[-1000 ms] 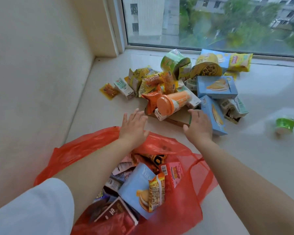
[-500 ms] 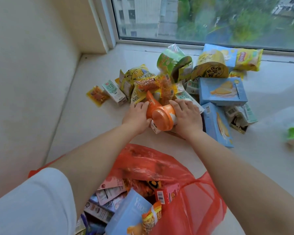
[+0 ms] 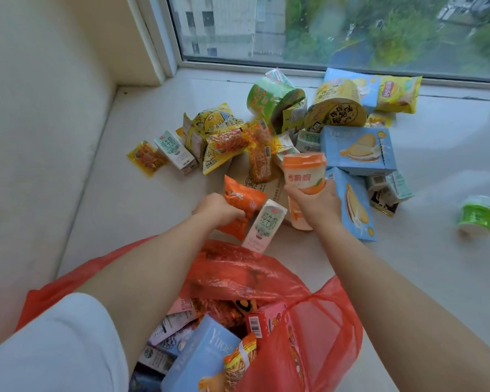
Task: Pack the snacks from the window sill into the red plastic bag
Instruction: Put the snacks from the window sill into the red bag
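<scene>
Nearest you, the red plastic bag [image 3: 266,278] gapes below both grips. Your left hand [image 3: 217,209] clutches an orange packet [image 3: 242,199] and milk carton [image 3: 263,226]; your right hand [image 3: 317,205] wraps the orange cup [image 3: 304,172]. Beyond, snacks [image 3: 357,148] crowd the window sill [image 3: 153,199].

Both hands, left [image 3: 217,207] and right [image 3: 318,206], curled, gripping, arms outstretched

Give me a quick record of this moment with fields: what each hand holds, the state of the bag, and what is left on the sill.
left hand: grips orange snack packet and a milk carton
right hand: grips orange cup, lifted off the sill
red plastic bag: open, partly filled with snacks
window sill: pile of packets, blue boxes, noodle cups remains
green tub: alone, far right
</scene>
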`<act>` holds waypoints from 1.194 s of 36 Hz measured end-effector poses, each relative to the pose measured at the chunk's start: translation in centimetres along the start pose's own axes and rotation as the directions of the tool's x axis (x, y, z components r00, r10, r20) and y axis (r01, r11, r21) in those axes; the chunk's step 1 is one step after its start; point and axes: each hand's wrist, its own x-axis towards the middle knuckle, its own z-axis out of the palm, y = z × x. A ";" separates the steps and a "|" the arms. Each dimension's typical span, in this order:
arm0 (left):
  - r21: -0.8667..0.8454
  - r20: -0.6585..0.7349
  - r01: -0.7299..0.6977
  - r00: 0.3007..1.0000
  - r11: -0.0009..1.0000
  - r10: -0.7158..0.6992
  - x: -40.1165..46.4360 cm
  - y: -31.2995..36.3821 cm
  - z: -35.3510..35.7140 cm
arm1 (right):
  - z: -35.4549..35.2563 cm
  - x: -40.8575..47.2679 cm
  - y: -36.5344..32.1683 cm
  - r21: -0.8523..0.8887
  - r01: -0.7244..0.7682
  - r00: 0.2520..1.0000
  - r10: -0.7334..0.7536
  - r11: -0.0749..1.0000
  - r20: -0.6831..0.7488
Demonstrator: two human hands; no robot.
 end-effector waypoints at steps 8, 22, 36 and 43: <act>-0.453 0.095 -0.004 0.994 0.891 0.053 -0.9 -0.7 -1.0 | -0.3 -1.3 4.3 0.120 -0.193 0.976 0.179 0.974 0.125; -0.540 0.174 -0.146 0.944 0.829 0.280 -2.0 -0.5 6.4 | -0.6 -2.8 5.9 0.423 -0.243 0.969 0.202 0.873 0.139; -0.557 0.073 -0.145 0.972 0.818 0.222 -3.8 1.1 5.1 | -2.4 -5.0 5.1 0.460 -0.197 0.980 0.158 0.866 0.121; -0.714 -0.080 -0.212 0.972 0.667 0.223 -7.8 0.4 -0.6 | -2.8 -8.0 2.8 0.479 -0.114 0.982 0.025 0.870 0.187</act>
